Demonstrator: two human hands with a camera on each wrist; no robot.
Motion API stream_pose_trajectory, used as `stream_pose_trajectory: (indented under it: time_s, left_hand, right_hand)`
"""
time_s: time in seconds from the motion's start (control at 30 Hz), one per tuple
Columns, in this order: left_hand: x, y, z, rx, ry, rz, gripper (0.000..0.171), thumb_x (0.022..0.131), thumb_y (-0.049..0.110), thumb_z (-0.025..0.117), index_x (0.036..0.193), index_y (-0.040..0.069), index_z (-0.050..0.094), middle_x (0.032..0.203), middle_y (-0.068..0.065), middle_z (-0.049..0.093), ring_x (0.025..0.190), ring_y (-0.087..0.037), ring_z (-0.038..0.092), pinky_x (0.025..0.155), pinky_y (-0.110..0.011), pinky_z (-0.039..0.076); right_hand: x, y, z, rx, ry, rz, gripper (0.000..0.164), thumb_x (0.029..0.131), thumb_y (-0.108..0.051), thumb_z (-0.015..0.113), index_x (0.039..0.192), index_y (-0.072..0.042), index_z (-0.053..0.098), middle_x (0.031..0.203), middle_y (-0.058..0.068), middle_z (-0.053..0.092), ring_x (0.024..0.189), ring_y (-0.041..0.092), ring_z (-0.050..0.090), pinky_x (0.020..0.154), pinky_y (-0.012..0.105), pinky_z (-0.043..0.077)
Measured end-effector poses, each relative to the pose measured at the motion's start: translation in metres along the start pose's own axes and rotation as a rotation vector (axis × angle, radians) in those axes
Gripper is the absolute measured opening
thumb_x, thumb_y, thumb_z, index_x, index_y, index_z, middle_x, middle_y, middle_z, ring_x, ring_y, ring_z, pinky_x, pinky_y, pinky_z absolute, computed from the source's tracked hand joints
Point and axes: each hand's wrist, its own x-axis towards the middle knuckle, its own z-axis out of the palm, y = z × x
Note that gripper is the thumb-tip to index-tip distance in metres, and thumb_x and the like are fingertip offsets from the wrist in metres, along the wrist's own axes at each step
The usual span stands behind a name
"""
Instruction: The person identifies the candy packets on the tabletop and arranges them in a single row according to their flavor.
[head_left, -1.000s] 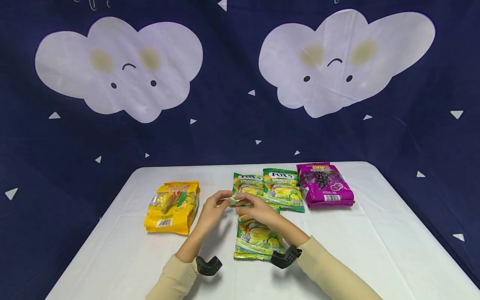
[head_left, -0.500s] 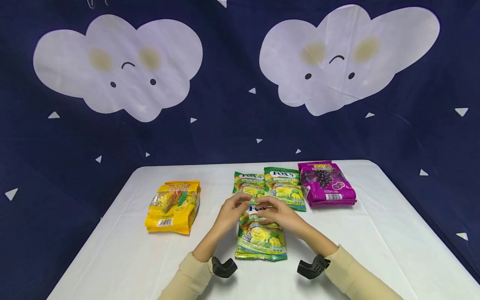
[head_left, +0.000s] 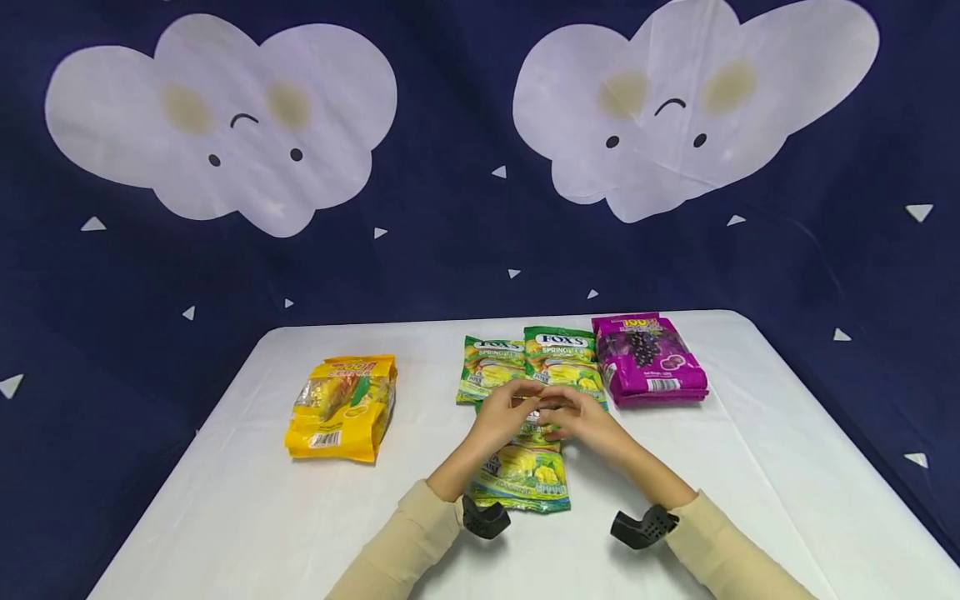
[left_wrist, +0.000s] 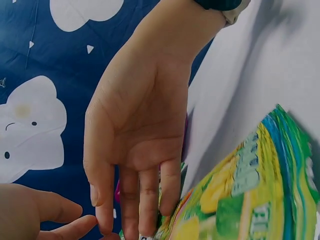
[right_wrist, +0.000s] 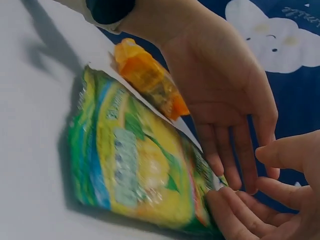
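Note:
My left hand [head_left: 508, 417] and right hand [head_left: 588, 421] hover over the upper part of a green-and-yellow Fox's candy bag [head_left: 525, 482], which lies nearest me. Their fingertips come together above its printed name. In the left wrist view the right hand's fingers [left_wrist: 148, 197] hang nearly straight at the bag's top end. The right wrist view shows the left hand [right_wrist: 220, 75] with fingers extended downward beside the same bag [right_wrist: 145, 165]. Neither hand grips anything. Two more Fox's bags [head_left: 491, 367] [head_left: 561, 350] lie side by side just behind, partly covered by the hands.
A purple grape candy bag [head_left: 648, 367] lies at the back right, against the right-hand Fox's bag. Farther left lies a yellow candy bag [head_left: 341, 408]. A white cloth covers the table [head_left: 225, 508]; a dark blue curtain [head_left: 442, 275] with clouds hangs behind.
Both hands have shifted right over the front Fox's bag, and their fingertips have come closer together during the last half second. The bags have kept their places relative to each other.

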Motion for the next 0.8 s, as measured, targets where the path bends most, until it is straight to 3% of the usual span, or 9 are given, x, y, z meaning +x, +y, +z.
stream_pose_trajectory:
  time_s: [0.13,0.47,0.63,0.8]
  left_hand:
    - [0.007,0.002,0.008,-0.025,-0.015,0.003,0.027,0.099,0.014,0.054,0.123,0.006,0.062,0.118,-0.01,0.063,0.108,-0.03,0.059,0.084,-0.041,0.052]
    - [0.028,0.008,0.023,-0.14,-0.076,-0.086,0.029,0.099,0.017,0.052,0.124,0.005,0.063,0.115,-0.012,0.063,0.103,-0.03,0.062,0.082,-0.035,0.053]
    - [0.038,0.011,0.032,-0.133,-0.072,-0.103,0.029,0.098,0.016,0.055,0.123,0.004,0.063,0.112,-0.01,0.064,0.1,-0.031,0.063,0.083,-0.037,0.053]
    - [0.046,0.014,0.04,-0.162,-0.08,-0.084,0.031,0.098,0.013,0.054,0.125,-0.001,0.061,0.112,-0.016,0.065,0.099,-0.033,0.064,0.082,-0.037,0.053]
  right_hand:
    - [-0.002,-0.001,-0.011,-0.049,0.047,-0.004,0.046,0.095,-0.015,0.062,0.133,0.005,0.047,0.129,0.023,0.053,0.106,0.034,0.061,0.081,0.04,0.055]
    - [-0.012,-0.007,-0.046,-0.067,0.14,-0.037,0.051,0.096,-0.013,0.06,0.138,0.007,0.039,0.132,0.031,0.045,0.113,0.045,0.054,0.084,0.046,0.053]
    - [-0.018,-0.013,-0.061,-0.063,0.161,-0.034,0.052,0.098,-0.013,0.057,0.14,0.008,0.036,0.134,0.031,0.044,0.112,0.041,0.055,0.088,0.05,0.05]
    - [-0.022,-0.018,-0.069,-0.099,0.173,-0.064,0.053,0.098,-0.013,0.058,0.14,0.009,0.035,0.134,0.033,0.043,0.106,0.029,0.06,0.084,0.045,0.053]
